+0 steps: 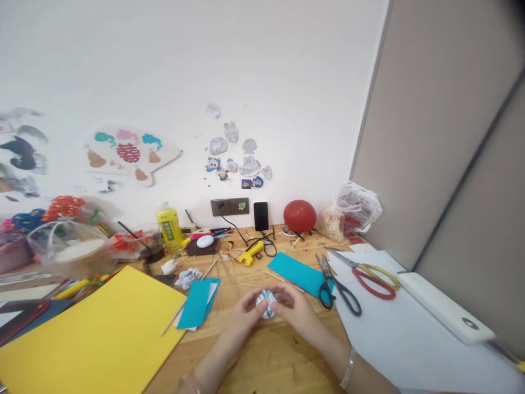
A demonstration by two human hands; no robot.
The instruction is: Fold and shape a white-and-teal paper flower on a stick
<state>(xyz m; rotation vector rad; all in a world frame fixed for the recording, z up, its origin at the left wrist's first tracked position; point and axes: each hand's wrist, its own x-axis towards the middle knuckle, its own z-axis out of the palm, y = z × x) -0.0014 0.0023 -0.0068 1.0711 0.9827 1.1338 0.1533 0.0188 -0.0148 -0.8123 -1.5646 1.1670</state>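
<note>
Between my two hands, low over the wooden table, is a small crumpled ball of white and blue paper [266, 304]. My left hand [247, 307] curls around its left side, thumb pressed on the front. From the right, my right hand [292, 304] grips the same ball, its thumb also against the front. Fingertips wrap behind it, partly hidden. Left of my hands lie folded blue paper pieces [194, 304] with white sheets beneath. Beyond my right hand are a blue paper strip [297, 272] and black-handled scissors [334, 284].
Yellow card [94, 334] covers the left side; white paper [394, 334] covers the right. Red-and-yellow-handled scissors [375, 278] rest on the white paper beside a long white device [445, 306]. Further back are a yellow glue gun [250, 255], a red balloon [299, 215], a phone [261, 216] and a yellow bottle [169, 227].
</note>
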